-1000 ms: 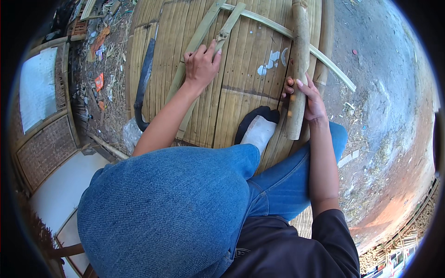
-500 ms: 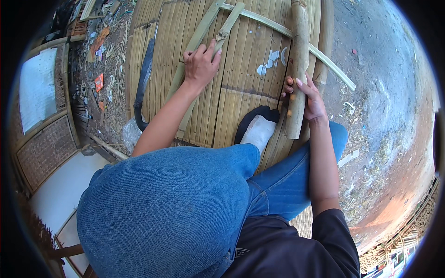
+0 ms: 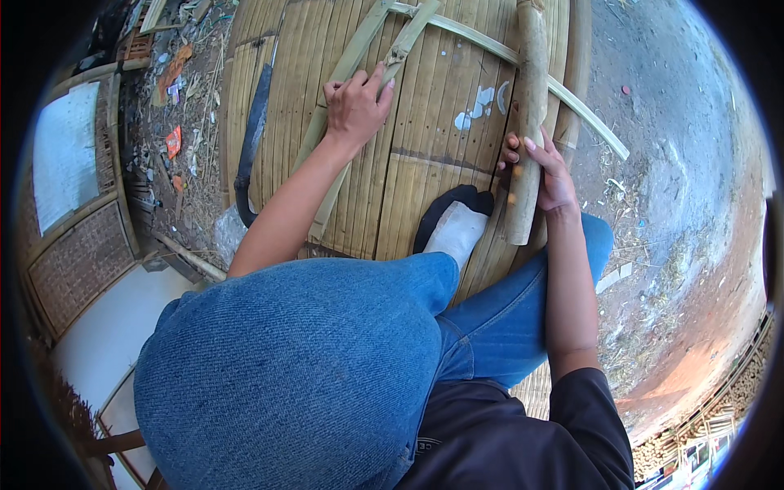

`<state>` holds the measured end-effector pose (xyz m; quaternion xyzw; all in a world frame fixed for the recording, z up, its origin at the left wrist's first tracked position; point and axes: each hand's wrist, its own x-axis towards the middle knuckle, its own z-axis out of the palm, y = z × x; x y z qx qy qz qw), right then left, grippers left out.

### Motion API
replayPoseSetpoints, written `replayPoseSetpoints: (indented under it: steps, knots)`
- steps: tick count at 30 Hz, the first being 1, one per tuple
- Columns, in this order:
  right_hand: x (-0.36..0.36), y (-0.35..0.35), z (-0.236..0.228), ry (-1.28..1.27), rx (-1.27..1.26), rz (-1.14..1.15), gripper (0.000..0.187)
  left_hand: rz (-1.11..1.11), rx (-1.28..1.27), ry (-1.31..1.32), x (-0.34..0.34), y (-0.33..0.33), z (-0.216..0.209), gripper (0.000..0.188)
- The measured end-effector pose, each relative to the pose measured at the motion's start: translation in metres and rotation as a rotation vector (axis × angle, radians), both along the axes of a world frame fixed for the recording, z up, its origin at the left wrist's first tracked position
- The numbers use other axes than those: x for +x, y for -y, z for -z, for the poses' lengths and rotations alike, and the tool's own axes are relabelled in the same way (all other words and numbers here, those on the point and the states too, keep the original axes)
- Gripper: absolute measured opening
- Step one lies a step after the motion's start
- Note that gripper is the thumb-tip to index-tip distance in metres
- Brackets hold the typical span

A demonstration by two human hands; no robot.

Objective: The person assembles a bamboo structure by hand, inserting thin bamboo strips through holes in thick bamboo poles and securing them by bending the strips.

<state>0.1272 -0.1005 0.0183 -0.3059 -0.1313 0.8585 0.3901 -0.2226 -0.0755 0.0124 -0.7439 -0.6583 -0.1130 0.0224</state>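
Observation:
My left hand (image 3: 356,110) is over a split bamboo strip (image 3: 408,37), its thumb and fingers closed about the strip just below a rough node. Part of the strip is hidden under the palm. A longer bamboo strip (image 3: 351,53) lies alongside it, passing to the left of that hand. My right hand (image 3: 551,175) grips a thick round bamboo pole (image 3: 532,77) near its lower end, with fingertips showing on the left side and the thumb on top. Another thin strip (image 3: 474,41) runs crosswise beneath the pole.
A dark curved blade tool (image 3: 251,139) lies on the left of the slatted bamboo platform (image 3: 408,196). My foot in a black and white sock (image 3: 457,229) rests on the slats. Litter (image 3: 174,143) covers the ground at left; bare ground (image 3: 653,163) lies at right.
The strip under my left hand has slid slightly forward and right, the hand moving with it. The pole and my right hand have shifted barely to the right.

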Motion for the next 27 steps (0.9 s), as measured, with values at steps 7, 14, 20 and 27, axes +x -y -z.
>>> replayPoseSetpoints:
  steps: [7,14,20,27]
  knots:
    - [0.000,0.000,0.001,-0.001,-0.012,0.005,0.068,-0.022,-0.022,0.003,-0.002,-0.001,-0.002,0.040]
    - [0.000,0.000,0.001,-0.008,-0.004,0.001,0.067,-0.008,-0.027,0.006,-0.004,-0.006,-0.002,0.040]
    - [0.000,0.000,0.000,0.000,-0.003,-0.003,0.068,0.005,-0.031,-0.018,-0.004,-0.006,0.003,0.040]
    - [0.000,0.000,0.001,0.024,0.000,0.000,0.070,0.017,0.023,-0.065,-0.003,-0.003,0.007,0.041]
